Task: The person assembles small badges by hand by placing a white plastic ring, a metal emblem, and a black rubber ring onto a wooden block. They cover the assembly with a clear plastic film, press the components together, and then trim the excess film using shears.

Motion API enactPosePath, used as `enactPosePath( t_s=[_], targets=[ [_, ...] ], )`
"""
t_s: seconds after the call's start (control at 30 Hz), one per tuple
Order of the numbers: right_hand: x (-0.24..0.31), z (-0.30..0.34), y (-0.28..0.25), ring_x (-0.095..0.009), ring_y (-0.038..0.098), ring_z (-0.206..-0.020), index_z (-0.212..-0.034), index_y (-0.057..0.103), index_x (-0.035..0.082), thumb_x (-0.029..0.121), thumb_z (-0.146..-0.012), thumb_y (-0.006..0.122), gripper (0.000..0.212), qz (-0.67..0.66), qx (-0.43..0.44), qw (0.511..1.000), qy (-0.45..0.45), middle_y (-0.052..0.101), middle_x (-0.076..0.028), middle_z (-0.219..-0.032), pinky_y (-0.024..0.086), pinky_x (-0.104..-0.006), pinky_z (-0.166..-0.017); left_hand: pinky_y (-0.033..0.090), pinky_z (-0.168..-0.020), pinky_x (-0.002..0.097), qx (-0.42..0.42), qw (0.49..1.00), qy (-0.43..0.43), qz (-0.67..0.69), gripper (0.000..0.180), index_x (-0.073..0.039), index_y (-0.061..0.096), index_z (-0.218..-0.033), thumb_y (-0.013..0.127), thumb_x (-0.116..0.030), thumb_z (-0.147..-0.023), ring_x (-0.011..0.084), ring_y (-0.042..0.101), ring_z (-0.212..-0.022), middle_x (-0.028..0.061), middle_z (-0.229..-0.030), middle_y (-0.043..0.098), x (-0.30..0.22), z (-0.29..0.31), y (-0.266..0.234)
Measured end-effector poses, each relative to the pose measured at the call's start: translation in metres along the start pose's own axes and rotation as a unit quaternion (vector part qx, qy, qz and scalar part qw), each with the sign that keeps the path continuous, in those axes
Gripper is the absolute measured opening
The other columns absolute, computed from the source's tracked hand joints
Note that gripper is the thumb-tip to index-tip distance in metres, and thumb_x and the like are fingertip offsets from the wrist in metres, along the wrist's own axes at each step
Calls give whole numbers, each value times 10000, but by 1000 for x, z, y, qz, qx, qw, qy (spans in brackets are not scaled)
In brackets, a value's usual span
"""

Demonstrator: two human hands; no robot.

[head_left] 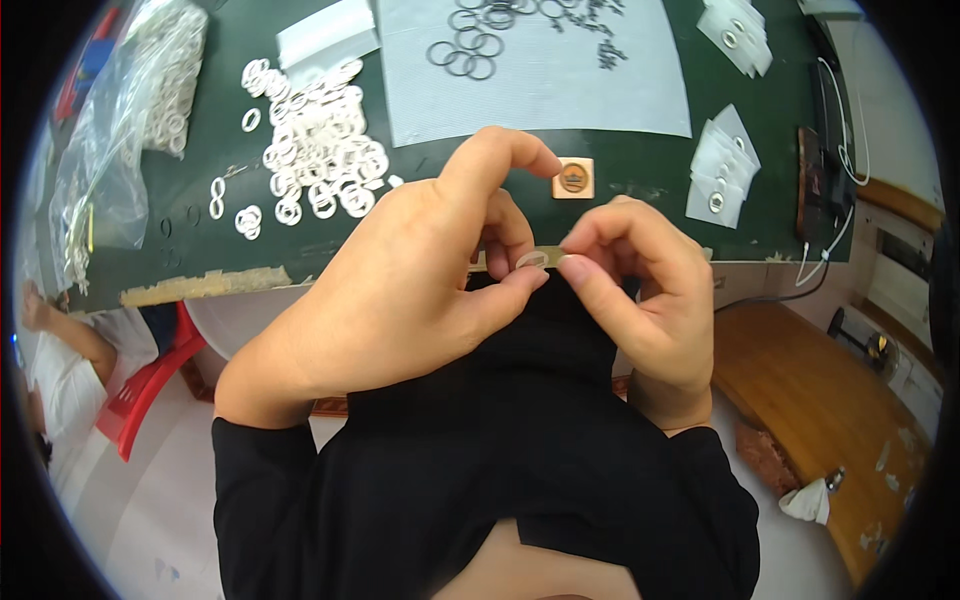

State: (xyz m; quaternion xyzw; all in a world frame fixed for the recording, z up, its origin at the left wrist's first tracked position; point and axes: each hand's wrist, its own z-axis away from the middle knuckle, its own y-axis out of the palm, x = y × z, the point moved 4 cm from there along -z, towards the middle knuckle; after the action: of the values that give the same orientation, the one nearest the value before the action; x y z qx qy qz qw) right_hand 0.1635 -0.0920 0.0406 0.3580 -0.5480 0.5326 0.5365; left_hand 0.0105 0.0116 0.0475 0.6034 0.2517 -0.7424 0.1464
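Close to the table's front edge, my left hand [420, 262] pinches a small whitish ring [533, 260] between its thumb and a bent finger. Its index finger arches forward, the tip beside a small square tan block [573, 178] with a dark round emblem. Just right of the ring is my right hand [655, 285], thumb and index finger drawn close together. Whatever lies between those fingertips is too small to make out. Beyond my left hand spreads a pile of white rings [325, 140] on the dark green table.
Black rings [470, 50] and small dark pieces [600, 25] lie on a pale sheet [540, 100]. Small clear bags [722, 165] with rings are at the right. A plastic bag of rings [170, 90] lies far left. Another person's arm [75, 335] shows beside a red chair [150, 385].
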Motion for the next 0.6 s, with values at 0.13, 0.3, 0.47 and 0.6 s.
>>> enactPosePath(
  t_s=[0.13, 0.3, 0.47, 0.6],
  targets=[
    [1, 3, -10, -82, 563, -711, -999, 647, -7, 12, -908, 706, 110, 23, 14, 1000, 10, 603, -35, -874, 453, -232, -610, 472, -677, 251, 50, 998, 5, -28, 563, -38, 505, -1326, 739, 51, -822, 122, 617, -707, 39, -770, 661, -2, -14, 8],
    [-2, 4, -14, -117, 573, -687, -986, 635, -3, 48, -920, 699, 106, 44, 32, 998, 32, 605, -56, -855, 467, -262, -612, 510, -665, 292, 90, 993, 32, -75, 597, -29, 475, -1349, 706, 72, -807, 209, 689, -728, 90, -792, 686, -6, -23, 14],
    [-5, 2, -14, -127, 572, -674, -974, 625, -2, 53, -927, 688, 96, 59, 42, 997, 37, 606, -63, -844, 469, -269, -610, 525, -669, 313, 99, 989, 57, -97, 607, -28, 463, -1361, 697, 67, -809, 234, 709, -754, 95, -844, 697, 0, -25, 18],
    [-6, 2, -13, -132, 574, -670, -977, 618, -8, 53, -928, 682, 102, 70, 39, 996, 41, 603, -66, -826, 471, -278, -608, 532, -666, 323, 110, 987, 56, -103, 604, -25, 457, -1359, 697, 65, -812, 246, 716, -763, 96, -911, 700, 1, -26, 17]
  ],
)
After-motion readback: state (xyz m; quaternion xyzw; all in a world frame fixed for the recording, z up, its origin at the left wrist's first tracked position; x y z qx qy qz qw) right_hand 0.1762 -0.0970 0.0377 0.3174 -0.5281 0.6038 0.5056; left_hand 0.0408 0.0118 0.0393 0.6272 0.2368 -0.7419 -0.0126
